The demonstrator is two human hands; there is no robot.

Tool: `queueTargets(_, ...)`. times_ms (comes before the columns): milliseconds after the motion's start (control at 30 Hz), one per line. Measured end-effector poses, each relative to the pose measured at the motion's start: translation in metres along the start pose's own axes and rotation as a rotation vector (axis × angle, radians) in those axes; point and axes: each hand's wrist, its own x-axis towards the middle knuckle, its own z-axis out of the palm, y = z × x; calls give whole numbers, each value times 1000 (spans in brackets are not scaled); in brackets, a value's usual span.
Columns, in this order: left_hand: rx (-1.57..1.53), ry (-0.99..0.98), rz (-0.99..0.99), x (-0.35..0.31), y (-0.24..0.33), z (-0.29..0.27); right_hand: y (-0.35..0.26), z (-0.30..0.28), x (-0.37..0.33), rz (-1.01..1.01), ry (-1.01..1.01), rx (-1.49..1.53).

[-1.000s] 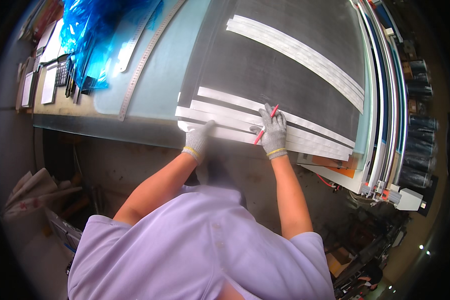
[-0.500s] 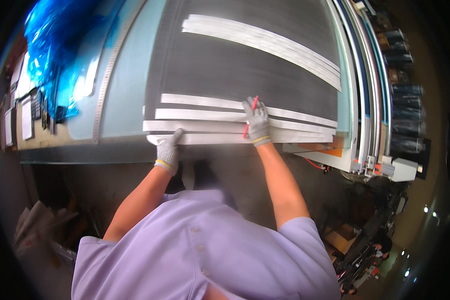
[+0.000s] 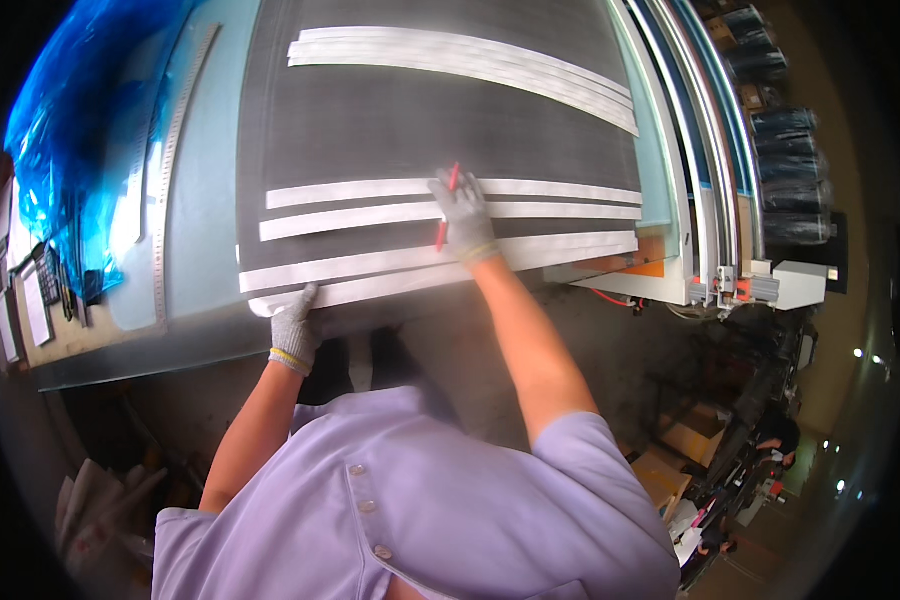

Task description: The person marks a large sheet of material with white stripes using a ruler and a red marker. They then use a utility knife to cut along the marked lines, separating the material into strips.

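My left hand (image 3: 294, 330), in a grey knit glove with a yellow cuff band, grips the nearest long white strip (image 3: 370, 287) close to its left end, thumb on top. My gloved right hand (image 3: 463, 212) holds a slim red pen (image 3: 441, 236) that crosses the palm and sticks out past the fingers. Its fingers rest over two white strips (image 3: 350, 218) lying side by side on the dark sheet (image 3: 370, 120). Between the hands runs another white strip (image 3: 310, 270), slightly slanted. What the right fingers press on is partly hidden and blurred.
Farther back lies a bundle of white strips (image 3: 460, 62). At left are crumpled blue plastic film (image 3: 65, 170) and a long ruler (image 3: 175, 150) on the pale table. Machine rails (image 3: 705, 130) line the right side, with dark wrapped rolls (image 3: 792, 180) beyond.
The view has shifted and turned a little. The two nearest strips now lie farther from the pair behind them, tilted more. Both hands keep their holds.
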Motion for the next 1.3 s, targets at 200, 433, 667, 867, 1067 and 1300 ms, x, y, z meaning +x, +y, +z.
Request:
queueTargets(200, -49, -165, 80, -8, 5, -3, -65, -36, -22, -124, -83, 263)
queueTargets(433, 504, -68, 445, 23, -25, -16, -76, -25, -22, -236, 27, 135)
queueTargets(667, 288, 54, 185, -19, 12, 15, -69, 7, -30, 72, 58, 204)
queueTargets(867, 396, -30, 437, 19, -31, -14, -65, 18, -26, 119, 58, 237)
queueTargets(1067, 411, -20, 464, 4, -19, -6, -56, 14, -17, 2, 73, 143)
queueTargets(1300, 462, 61, 394, -3, -3, -2, -68, 24, -15, 1027, 248, 1353)
